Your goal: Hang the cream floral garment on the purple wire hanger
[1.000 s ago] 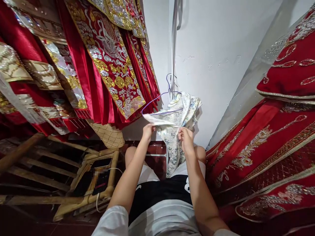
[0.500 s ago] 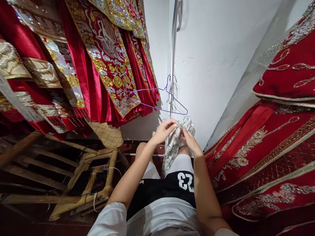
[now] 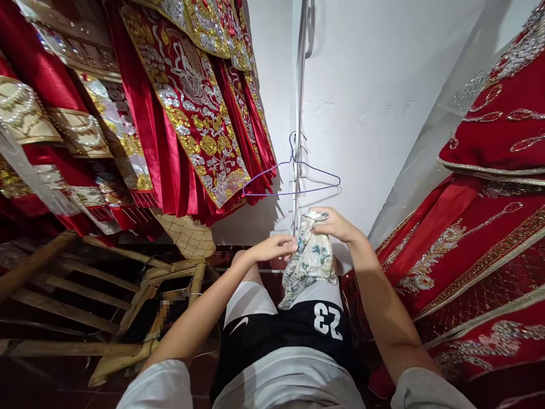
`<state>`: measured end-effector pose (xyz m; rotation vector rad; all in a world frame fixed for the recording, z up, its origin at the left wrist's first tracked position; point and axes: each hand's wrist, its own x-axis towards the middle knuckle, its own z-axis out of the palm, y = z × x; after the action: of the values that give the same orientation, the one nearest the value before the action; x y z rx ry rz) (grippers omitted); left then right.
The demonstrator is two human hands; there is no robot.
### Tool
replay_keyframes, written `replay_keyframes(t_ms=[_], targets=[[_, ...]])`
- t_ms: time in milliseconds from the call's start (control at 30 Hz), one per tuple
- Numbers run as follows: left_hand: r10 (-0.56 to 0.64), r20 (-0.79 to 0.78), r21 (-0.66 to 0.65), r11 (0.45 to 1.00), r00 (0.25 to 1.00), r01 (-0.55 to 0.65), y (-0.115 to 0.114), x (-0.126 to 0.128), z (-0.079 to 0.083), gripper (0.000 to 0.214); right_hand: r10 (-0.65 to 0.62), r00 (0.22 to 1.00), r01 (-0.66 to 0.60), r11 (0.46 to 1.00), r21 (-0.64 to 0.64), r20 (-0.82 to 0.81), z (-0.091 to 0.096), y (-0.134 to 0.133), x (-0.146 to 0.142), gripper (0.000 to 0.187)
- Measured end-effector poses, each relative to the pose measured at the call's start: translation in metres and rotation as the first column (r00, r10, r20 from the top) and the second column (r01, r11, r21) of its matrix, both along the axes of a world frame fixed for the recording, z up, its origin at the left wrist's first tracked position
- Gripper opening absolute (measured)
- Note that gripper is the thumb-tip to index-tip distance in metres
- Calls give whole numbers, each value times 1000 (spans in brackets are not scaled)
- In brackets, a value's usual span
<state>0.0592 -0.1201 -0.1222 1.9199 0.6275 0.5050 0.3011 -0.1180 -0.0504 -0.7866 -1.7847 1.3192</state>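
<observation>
A small white garment with a blue and green floral print (image 3: 310, 261) hangs bunched in front of my lap. My right hand (image 3: 336, 223) is closed round its top. My left hand (image 3: 276, 247) pinches its left edge with curled fingers. Just above both hands a thin purple wire hanger (image 3: 293, 177) hangs bare from a white pipe on the white wall, with nothing on it.
Red robes with gold and silver embroidery (image 3: 187, 108) hang at the left, and more red embroidered cloth (image 3: 477, 250) fills the right. A wooden chair frame (image 3: 170, 307) stands at the lower left on a dark red tiled floor.
The floral garment has come off the purple hanger and is now bunched lower in both hands. The hanger has swung back level and hangs bare.
</observation>
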Motion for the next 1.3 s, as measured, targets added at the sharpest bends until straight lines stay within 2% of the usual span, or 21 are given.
replay_keyframes(t_ms=[33,67,100,167,233,267,333,400,467,500,567,633,667,733,800,867,967,1033,1133,1300], targets=[[-53,-8,-58,997,999,52,-5,-2,-5,44,-75,997,76,995,61,-28,5,4,3,21],[-56,6,-64,996,998,56,-9,-3,-10,43,-144,987,151,983,107,-70,10,9,5,20],[-7,41,-18,1000,999,7,-13,-3,-12,41,-194,974,209,968,137,-116,13,12,5,21],[179,162,130,971,970,-201,-15,0,-13,34,-225,960,253,953,166,-168,19,15,1,23],[328,317,201,894,890,-401,-11,5,-6,34,-169,977,191,962,195,-127,22,12,-8,22],[351,379,203,871,856,-447,-8,8,-1,44,-120,990,134,968,214,-80,24,9,-13,19],[301,436,193,889,848,-415,-2,13,9,61,-20,999,12,966,257,28,26,1,-19,13],[211,395,187,934,894,-304,0,17,18,47,30,994,-61,950,305,107,29,-3,-19,10],[202,316,174,948,927,-266,-2,18,24,35,-39,992,-11,925,380,122,32,0,-12,11],[229,274,187,940,934,-285,-3,17,27,38,-122,988,70,901,427,96,33,5,-6,12],[305,193,282,893,933,-350,-3,8,32,44,-319,948,287,818,498,-22,33,21,8,16],[367,90,414,832,926,-370,2,-8,40,41,-460,875,470,738,485,-149,29,44,20,28],[397,31,471,804,917,-363,6,-17,43,38,-498,846,526,726,443,-190,25,57,24,34],[457,-71,554,757,887,-346,15,-38,51,31,-531,823,568,763,309,-202,14,82,26,38],[514,-160,618,718,842,-321,23,-55,55,24,-533,837,547,820,170,-125,1,103,20,33],[588,-262,693,666,765,-275,27,-67,56,20,-514,858,514,852,101,-27,-12,119,10,27],[678,-408,775,611,611,-162,32,-78,52,16,-497,866,486,863,141,53,-25,129,-2,18],[703,-446,789,601,554,-127,35,-84,49,16,-499,862,476,857,197,91,-28,129,-3,11],[750,-429,802,573,503,-170,42,-92,46,15,-521,842,472,837,276,141,-27,122,5,13],[859,-304,845,443,412,-299,58,-94,54,24,-580,792,493,791,362,191,-13,104,22,24]])
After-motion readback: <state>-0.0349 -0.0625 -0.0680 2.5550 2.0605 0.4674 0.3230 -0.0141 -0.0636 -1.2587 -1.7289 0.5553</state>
